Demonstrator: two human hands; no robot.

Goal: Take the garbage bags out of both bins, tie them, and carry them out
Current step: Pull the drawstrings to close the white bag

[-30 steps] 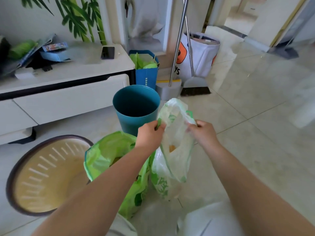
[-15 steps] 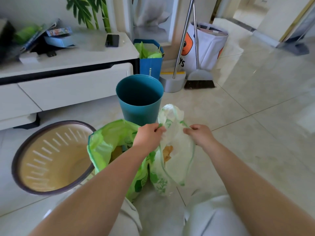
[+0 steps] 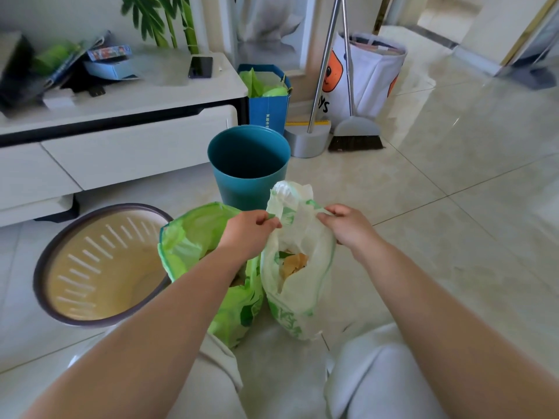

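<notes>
A white garbage bag with green print [image 3: 298, 285] stands on the floor in front of me, brown scraps showing through its open mouth. My left hand [image 3: 248, 234] pinches its left handle and my right hand [image 3: 348, 226] pinches its right handle, pulling the mouth apart. A bright green garbage bag [image 3: 193, 243] sits open just left of it, partly hidden by my left forearm. The teal bin [image 3: 248, 167] stands bagless behind the bags. The beige slotted bin with a dark rim [image 3: 99, 267] stands bagless at the left.
A white TV cabinet [image 3: 121, 131] runs along the back left with a phone [image 3: 201, 67] on top. A blue paper bag [image 3: 267, 98], a dustpan base [image 3: 305, 137], a broom [image 3: 355, 137] and a white tote [image 3: 369, 74] stand behind. My knees [image 3: 378, 373] are at the bottom.
Both hands have lowered the white bag's handles and drawn them a little further apart. The view has tilted down and pulled back slightly; the bins and green bag have stayed put.
</notes>
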